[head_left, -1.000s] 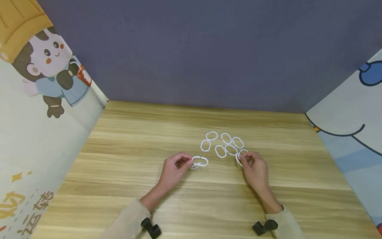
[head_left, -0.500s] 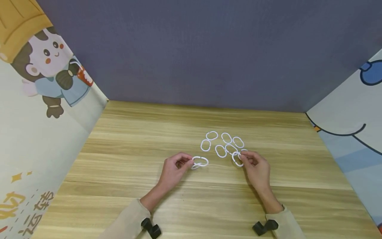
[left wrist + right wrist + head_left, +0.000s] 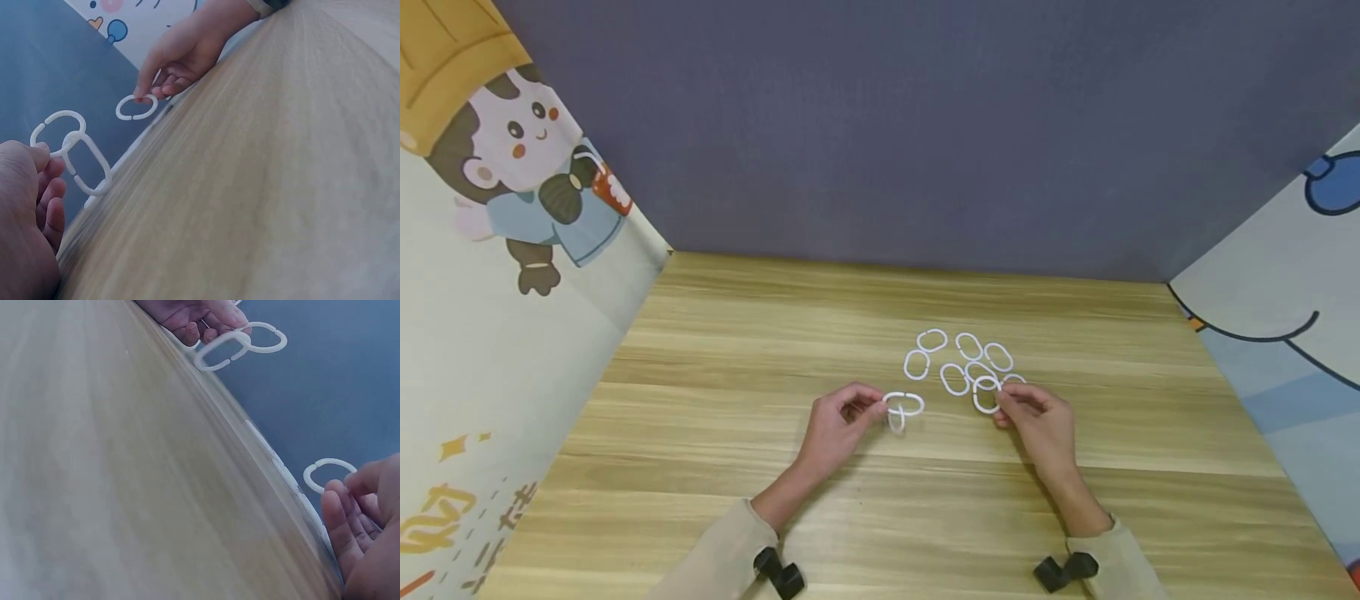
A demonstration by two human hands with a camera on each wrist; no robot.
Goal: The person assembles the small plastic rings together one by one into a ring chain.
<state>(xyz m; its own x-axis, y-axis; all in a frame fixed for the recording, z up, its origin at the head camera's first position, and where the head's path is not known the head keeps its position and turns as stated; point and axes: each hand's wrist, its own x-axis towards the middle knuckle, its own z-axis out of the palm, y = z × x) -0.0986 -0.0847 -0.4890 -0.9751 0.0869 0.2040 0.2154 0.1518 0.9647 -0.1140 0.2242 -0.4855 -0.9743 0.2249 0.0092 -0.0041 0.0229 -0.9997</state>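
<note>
My left hand [image 3: 841, 423] pinches a white oval split link [image 3: 914, 410] between thumb and forefinger. A second white link [image 3: 100, 159] hangs threaded through it, plainly seen in the left wrist view. To the right, my right hand [image 3: 1045, 429] pinches a single white link [image 3: 976, 404] by its edge, above the table. In the right wrist view this single link [image 3: 307, 477] has a small gap on its far side. The two hands are apart, and the links they hold do not touch.
Several loose white links, among them one upper-left link [image 3: 932, 340] and one middle link [image 3: 954, 380], lie flat on the wooden table [image 3: 760, 333] beyond the hands. A dark panel [image 3: 880, 150] stands behind the table. Printed walls [image 3: 595, 308] flank it.
My right hand has raised its link off the pile, turned it and brought it slightly left. The left hand stays put while its hanging link swings to point downward.
</note>
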